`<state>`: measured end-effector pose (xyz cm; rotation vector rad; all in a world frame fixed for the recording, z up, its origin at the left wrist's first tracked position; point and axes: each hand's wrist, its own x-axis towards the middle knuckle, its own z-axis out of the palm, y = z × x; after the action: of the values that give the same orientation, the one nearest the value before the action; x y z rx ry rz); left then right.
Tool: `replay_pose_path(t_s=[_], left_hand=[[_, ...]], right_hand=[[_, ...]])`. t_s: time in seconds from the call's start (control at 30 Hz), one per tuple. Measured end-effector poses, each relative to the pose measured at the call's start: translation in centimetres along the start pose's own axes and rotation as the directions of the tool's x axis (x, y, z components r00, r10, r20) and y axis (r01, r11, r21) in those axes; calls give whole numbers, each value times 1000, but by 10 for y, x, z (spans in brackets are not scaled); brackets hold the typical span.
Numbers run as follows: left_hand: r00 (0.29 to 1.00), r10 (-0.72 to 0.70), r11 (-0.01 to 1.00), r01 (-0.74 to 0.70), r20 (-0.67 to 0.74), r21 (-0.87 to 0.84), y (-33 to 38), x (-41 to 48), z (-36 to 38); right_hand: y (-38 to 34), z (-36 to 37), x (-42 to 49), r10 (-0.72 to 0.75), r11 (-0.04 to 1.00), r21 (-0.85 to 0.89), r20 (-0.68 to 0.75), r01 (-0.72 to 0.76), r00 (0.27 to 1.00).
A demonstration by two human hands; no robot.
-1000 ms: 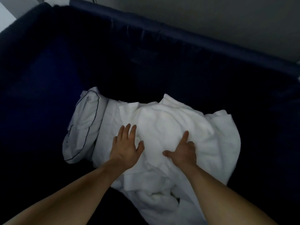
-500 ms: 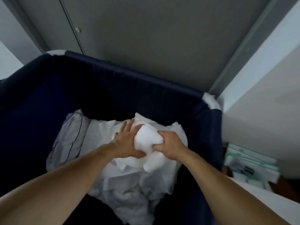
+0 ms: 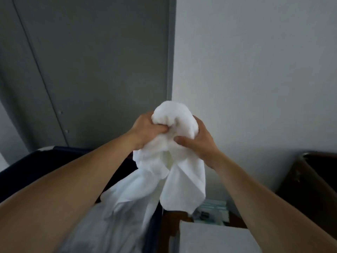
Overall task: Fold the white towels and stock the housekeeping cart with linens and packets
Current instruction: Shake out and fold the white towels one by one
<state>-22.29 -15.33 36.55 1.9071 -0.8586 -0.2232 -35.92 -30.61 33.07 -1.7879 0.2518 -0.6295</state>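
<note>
Head-worn wide-angle view, facing forward toward door (image 3: pixel 91 70) and wall (image 3: pixel 255 70), left hand (image 3: pixel 145 129), right hand (image 3: pixel 199 141) close ahead

The scene is being lit dimly and evenly by soft light from an unseen source. The white towel (image 3: pixel 175 114) is being rendered brightest, with faint shading in its folds. The linen (image 3: pixel 116 225) below it is being smeared by motion blur. The lines of the grey door (image 3: pixel 100 70) and the left forearm (image 3: pixel 63 189) are being bent and stretched toward the edges, and the dark container (image 3: pixel 310 179) is being lost in shadow.
</note>
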Motion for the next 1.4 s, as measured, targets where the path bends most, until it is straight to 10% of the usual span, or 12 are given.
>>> replay_pose_path(t_s=[0.3, 0.47, 0.7, 0.93, 1.4], left_hand=[[1000, 4, 942, -12, -23, -337, 186, 6, 53], [988, -11, 959, 54, 154, -279, 178, -13, 89], [840, 148, 751, 249, 523, -612, 109, -24, 57], [664, -104, 994, 53, 740, 93, -9, -58, 65], [970, 53, 983, -8, 237, -185, 70, -42, 82]], right_hand=[[-55, -86, -67, -90, 996, 15, -152, 93, 984], [-66, -82, -78, 14, 978, 198, -388, 69, 921], [-103, -98, -74, 190, 962, 271, -626, -17, 756], [-153, -113, -66, 168, 970, 241, -658, -5, 734], [-134, -165, -103, 46, 996, 86, -722, 23, 690]])
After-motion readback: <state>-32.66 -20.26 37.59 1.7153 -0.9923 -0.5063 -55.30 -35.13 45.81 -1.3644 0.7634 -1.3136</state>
